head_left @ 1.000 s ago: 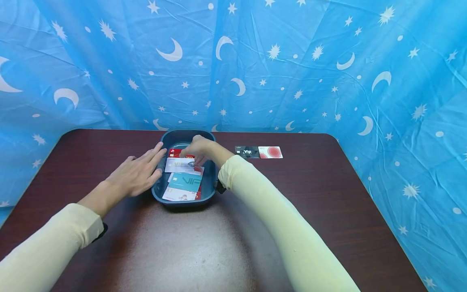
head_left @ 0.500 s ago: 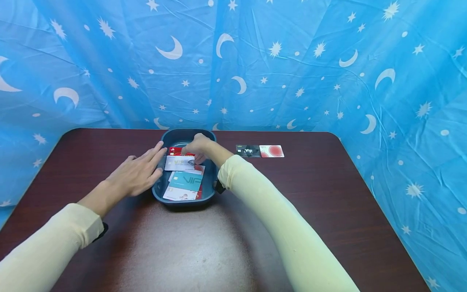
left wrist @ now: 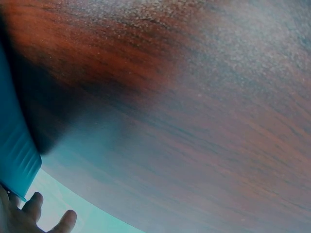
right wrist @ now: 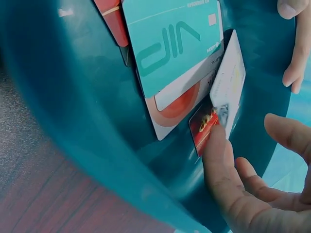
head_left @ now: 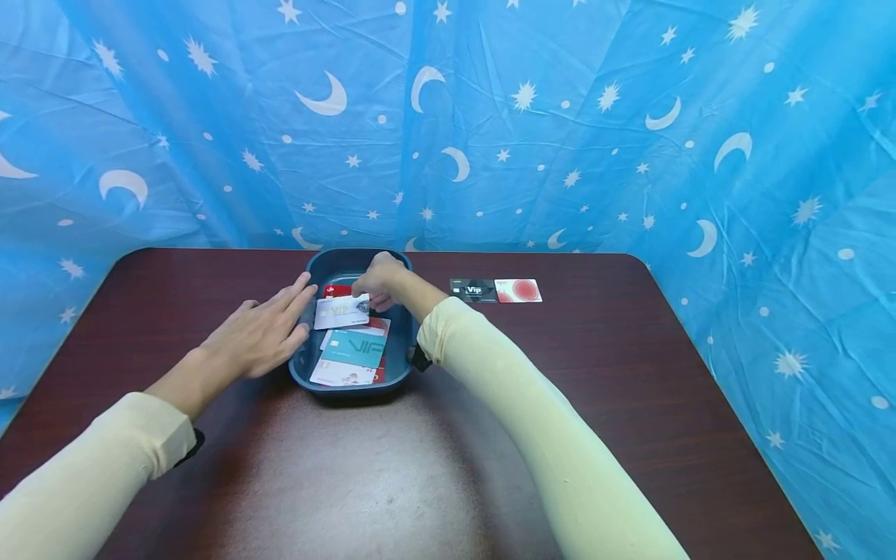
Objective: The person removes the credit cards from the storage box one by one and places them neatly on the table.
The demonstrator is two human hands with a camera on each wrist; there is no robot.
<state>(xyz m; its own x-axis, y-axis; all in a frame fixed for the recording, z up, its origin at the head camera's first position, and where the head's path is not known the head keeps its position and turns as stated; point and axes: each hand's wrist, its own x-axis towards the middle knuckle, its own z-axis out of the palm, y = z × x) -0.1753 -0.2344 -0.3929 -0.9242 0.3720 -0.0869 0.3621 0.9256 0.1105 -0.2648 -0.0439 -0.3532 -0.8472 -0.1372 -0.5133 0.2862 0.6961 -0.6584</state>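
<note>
Your left hand [head_left: 255, 336] rests, fingers straight, against the tray [head_left: 400, 346]; your right hand [head_left: 383, 280], spread, touches the white card [head_left: 341, 313], likely light, stiff, slippery: pinch opposite edges.

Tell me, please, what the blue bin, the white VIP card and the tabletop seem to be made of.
Blue bin: probably moulded plastic, smooth, semi-gloss, with soft highlights on rounded walls.
White VIP card: likely plastic, smooth-looking, as it lies flat though tilted; coated paper possible.
Tabletop: glossy, dark reddish-brown with wood grain and a bright reflection; varnished wood or laminate, unclear which.
</note>
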